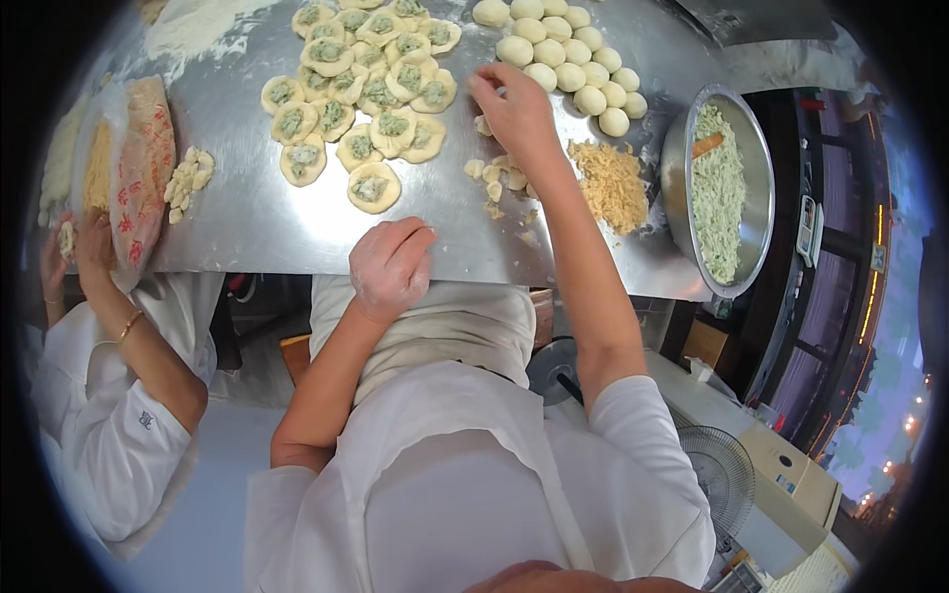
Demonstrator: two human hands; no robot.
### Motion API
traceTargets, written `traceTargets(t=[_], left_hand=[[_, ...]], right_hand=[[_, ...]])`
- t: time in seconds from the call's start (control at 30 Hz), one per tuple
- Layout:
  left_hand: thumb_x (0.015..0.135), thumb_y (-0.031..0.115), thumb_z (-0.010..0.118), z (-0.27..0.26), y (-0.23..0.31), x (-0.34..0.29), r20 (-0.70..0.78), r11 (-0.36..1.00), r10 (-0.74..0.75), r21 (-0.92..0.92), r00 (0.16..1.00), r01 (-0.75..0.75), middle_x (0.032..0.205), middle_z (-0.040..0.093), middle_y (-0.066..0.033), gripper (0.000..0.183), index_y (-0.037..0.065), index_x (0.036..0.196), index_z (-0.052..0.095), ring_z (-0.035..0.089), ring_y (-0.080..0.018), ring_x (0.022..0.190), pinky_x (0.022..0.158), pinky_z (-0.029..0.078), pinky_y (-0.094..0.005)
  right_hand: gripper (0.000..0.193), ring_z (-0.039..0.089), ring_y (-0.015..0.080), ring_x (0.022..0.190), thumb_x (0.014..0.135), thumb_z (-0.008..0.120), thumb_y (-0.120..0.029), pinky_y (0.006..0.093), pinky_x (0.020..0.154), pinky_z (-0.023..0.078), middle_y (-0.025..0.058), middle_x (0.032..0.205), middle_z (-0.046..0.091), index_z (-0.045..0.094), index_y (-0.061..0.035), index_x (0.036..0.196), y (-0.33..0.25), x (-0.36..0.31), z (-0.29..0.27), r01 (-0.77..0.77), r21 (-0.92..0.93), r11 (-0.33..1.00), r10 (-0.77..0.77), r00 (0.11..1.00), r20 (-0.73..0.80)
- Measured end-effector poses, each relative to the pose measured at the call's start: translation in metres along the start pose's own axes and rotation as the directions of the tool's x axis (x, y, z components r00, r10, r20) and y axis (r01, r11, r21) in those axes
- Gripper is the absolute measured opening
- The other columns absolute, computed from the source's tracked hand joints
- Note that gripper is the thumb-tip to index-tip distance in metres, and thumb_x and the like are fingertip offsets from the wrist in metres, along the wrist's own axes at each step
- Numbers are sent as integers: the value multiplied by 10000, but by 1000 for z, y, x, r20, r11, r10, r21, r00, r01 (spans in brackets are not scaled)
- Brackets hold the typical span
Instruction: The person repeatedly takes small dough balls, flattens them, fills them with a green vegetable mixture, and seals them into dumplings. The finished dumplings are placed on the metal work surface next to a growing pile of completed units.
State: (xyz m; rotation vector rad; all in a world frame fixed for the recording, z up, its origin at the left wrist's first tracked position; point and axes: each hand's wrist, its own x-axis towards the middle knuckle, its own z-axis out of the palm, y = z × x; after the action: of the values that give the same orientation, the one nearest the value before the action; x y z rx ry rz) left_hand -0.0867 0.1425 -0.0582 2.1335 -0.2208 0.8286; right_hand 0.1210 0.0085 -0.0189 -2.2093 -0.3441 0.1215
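Pale dough balls (570, 77) lie on steel surface (237, 237), well back from near edge, beside my right hand (519, 109): fingers bent, cannot tell if grasping. My left hand (392, 269) curled over near edge (contents hidden). Balls probably light, soft, easily dented; cup sides gently.

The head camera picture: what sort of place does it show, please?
Probably a commercial kitchen or pastry workshop. The metal table bears dough balls and many filled rounds, with a large bowl of shredded filling beside them.
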Motion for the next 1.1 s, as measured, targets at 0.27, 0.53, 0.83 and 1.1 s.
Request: traceTargets(t=[0.27,0.53,0.83,1.1], left_hand=[[633,-76,673,-2,1,1,-23,1000,-9,-3,1000,9,918,690,-92,283,26,895,699,649,-264,723,626,529,-351],[817,-55,657,-4,2,-4,2,928,-306,-222,952,299,924,684,-96,167,-3,971,693,652,-231,756,695,543,-324],[1054,230,586,10,47,35,835,-415,-469,-496,288,763,1239,626,-137,435,-24,1393,483,627,-233,1187,982,533,-361],[1072,249,548,46,59,45,887,-474,-421,-395,191,787,1230,643,-139,410,-13,1384,501,641,-213,1132,1004,534,-329]], right_hand=[[487,552,170,739,731,875,-333,314,693,503,67,846,594,565,-23,943,-9,8,33,10,4,1000,-11,994,108],[431,692,140,924,802,811,-47,284,780,564,90,1074,704,564,-34,1156,-20,-35,-10,-132,592,795,166,986,-3],[392,663,133,1018,792,788,-33,298,905,527,36,1133,695,658,-41,1162,-31,-151,-38,141,169,976,-183,945,273],[423,681,339,896,823,797,-243,430,809,556,151,1099,662,680,-39,1173,59,-159,-100,-109,-248,963,22,944,-330]])
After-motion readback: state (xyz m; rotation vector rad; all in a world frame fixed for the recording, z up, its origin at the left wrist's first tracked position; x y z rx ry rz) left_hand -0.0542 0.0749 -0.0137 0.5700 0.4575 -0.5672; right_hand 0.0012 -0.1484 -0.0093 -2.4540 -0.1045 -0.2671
